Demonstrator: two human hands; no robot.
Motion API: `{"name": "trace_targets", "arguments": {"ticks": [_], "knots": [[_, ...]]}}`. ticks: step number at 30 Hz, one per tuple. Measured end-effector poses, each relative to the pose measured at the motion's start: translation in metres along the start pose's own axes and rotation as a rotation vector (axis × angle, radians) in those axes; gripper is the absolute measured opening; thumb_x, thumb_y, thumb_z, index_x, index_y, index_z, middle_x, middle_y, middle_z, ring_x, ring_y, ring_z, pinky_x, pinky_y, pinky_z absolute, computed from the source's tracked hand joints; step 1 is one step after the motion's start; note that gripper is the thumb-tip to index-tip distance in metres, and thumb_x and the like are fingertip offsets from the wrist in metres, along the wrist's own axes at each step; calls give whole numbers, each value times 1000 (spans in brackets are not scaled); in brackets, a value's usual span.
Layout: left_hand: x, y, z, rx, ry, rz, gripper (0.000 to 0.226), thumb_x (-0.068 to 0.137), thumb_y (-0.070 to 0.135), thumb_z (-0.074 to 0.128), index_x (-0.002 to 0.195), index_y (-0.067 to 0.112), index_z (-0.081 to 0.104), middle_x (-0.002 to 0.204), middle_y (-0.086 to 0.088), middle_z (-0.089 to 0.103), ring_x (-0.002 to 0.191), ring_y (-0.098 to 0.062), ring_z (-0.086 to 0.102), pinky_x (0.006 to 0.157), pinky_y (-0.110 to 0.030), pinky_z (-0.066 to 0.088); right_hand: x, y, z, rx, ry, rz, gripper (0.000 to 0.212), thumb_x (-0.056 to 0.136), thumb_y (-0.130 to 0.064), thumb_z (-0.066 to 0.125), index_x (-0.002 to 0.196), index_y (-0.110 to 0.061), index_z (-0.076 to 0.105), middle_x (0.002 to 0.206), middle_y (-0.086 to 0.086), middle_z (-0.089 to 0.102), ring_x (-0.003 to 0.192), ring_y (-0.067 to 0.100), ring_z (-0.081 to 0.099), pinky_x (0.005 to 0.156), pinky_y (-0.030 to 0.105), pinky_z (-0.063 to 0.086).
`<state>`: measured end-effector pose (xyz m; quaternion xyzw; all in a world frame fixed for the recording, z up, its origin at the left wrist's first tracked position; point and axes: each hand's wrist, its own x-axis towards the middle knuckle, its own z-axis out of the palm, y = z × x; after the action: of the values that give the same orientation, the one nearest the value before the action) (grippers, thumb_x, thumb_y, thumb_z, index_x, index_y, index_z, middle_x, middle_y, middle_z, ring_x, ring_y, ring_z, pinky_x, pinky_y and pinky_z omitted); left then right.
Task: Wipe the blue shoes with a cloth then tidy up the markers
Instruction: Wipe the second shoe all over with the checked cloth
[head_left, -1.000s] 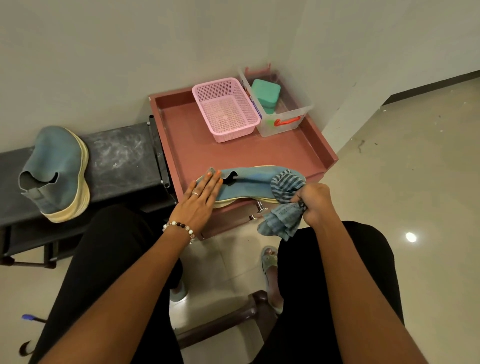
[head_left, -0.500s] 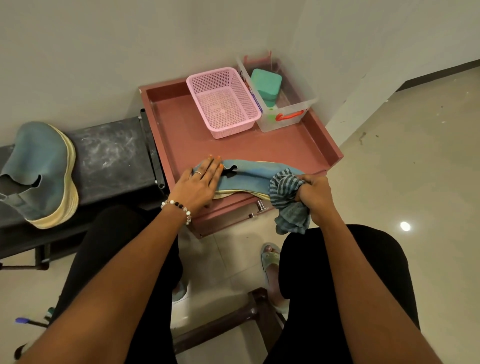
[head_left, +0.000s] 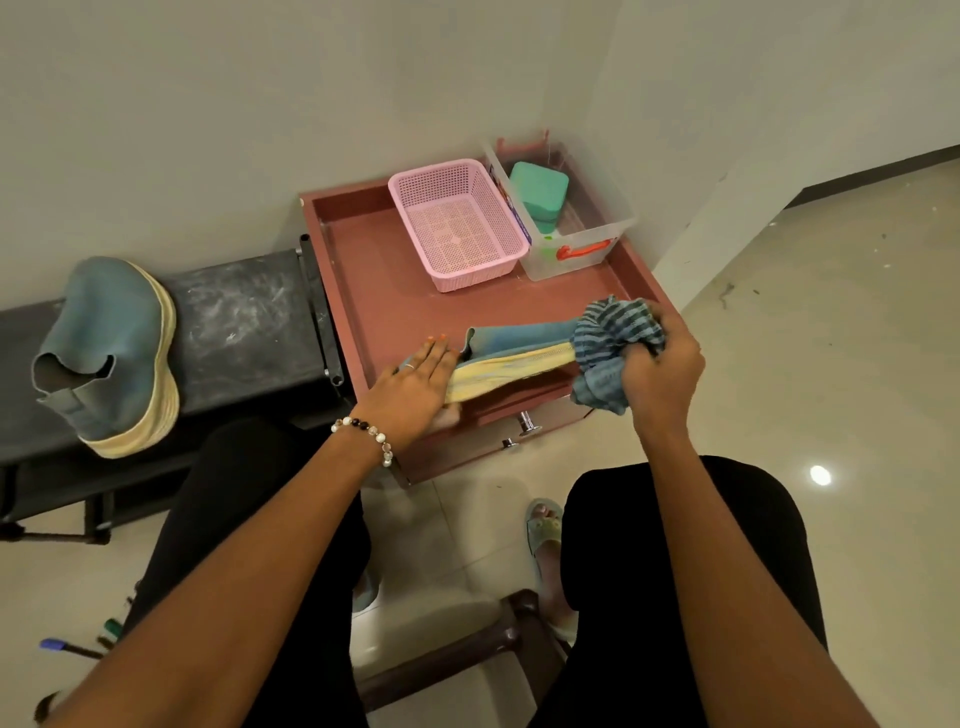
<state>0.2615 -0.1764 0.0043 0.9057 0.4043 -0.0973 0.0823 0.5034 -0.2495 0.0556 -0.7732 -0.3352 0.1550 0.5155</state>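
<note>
We hold one blue shoe (head_left: 519, 345) on its side at the near edge of the reddish tray-topped table (head_left: 374, 291), its pale yellow sole turned toward us. Our left hand (head_left: 415, 382) grips the heel end, fingers straight over the upper and thumb tucked under the sole. Our right hand (head_left: 660, 364) clenches the bunched striped blue cloth (head_left: 613, 343) against the toe end. The second blue shoe (head_left: 111, 353) stands on the dark bench (head_left: 244, 322) to the left, well apart from us. Farther back on the table sit a pink basket (head_left: 457, 223) and, just to its right, a clear box (head_left: 582, 234) holding a green container (head_left: 537, 195). On the floor at near left lie markers (head_left: 67, 646), one with a blue cap.
</note>
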Motion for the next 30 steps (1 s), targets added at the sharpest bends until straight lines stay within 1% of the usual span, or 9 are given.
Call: {"name": "trace_targets", "arguments": {"ticks": [4,7,9,11,18,21,25,28,30], "knots": [[-7,-2,6,-220,52,-30,77,97,38,48,151,3,6,159,-15,0,148,-25,-2,120,-39,11,-33,5,39,-197,-132,-200,52,71,8,43,120,0,56,116,15,60,109,30,55,98,40,45],[-12,5,15,-305,102,-104,81,96,35,50,150,2,-1,159,-15,-6,147,-26,-10,120,-43,9,-61,8,70,-364,-229,-242,57,69,17,46,125,3,52,141,21,43,136,35,33,114,47,26],[-14,8,16,-325,122,-115,82,96,31,51,150,1,-4,159,-15,-7,147,-25,-10,120,-42,7,-80,5,86,-426,-321,-288,61,69,18,46,128,3,50,148,20,34,142,33,24,117,46,18],[-15,7,17,-345,125,-101,81,97,28,51,150,1,-4,159,-14,-4,147,-23,-7,120,-37,3,-95,2,95,-410,-386,-331,60,71,18,46,128,1,50,150,18,31,143,30,22,117,43,21],[-21,3,20,-538,165,-58,81,93,9,56,150,4,-1,159,-10,2,142,-12,-10,120,-42,1,-105,-8,79,-310,-681,-505,71,63,24,45,129,-1,52,143,16,44,137,27,36,115,27,19],[-20,5,20,-503,164,-59,79,94,7,52,151,5,-2,160,-10,1,146,-19,-10,119,-41,0,-80,7,68,-396,-740,-650,69,56,21,62,120,-4,60,136,12,53,127,29,47,112,22,24],[-18,1,19,-478,179,-77,75,97,20,52,152,8,2,160,-7,-4,147,-21,-10,120,-40,4,-48,21,49,-610,-632,-684,62,43,3,85,102,-10,69,122,8,64,111,35,59,87,48,52],[-21,0,19,-493,175,-86,75,97,13,50,151,9,-1,159,-6,-12,146,-23,-14,120,-40,7,-41,20,37,-682,-359,-688,46,57,4,75,102,-4,69,116,13,67,108,39,59,82,49,50],[-21,-1,19,-521,165,-100,75,97,11,49,152,10,-1,159,-4,-14,146,-22,-14,117,-37,11,-36,12,33,-630,-156,-571,56,61,13,69,115,1,64,120,17,63,110,39,54,88,45,46]]}}
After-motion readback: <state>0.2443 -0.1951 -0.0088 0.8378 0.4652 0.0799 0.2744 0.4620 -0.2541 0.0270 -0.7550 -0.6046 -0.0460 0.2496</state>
